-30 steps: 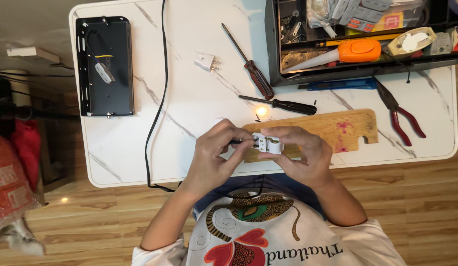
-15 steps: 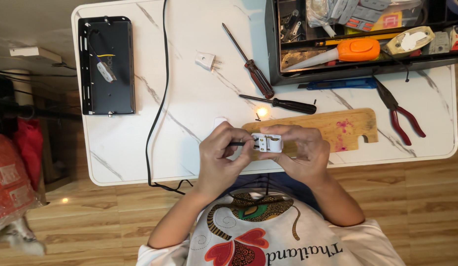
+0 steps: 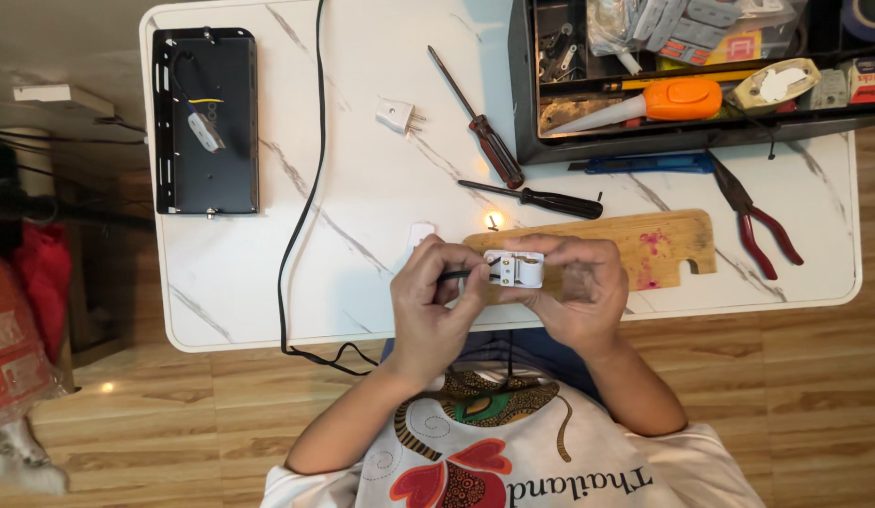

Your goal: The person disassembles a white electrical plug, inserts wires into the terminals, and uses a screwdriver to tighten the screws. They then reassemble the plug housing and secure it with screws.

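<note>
Above the desk (image 3: 362, 282) edge, both hands pinching a small white plug housing (image 3: 514, 269); light, rigid, best gripped by its sides.

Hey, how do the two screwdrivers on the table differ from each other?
The red-handled screwdriver is longer and lies steeply slanted, running toward the toolbox. The black-handled screwdriver is shorter and lies nearly level, just above the wooden board. Both rest untouched on the white table.
</note>
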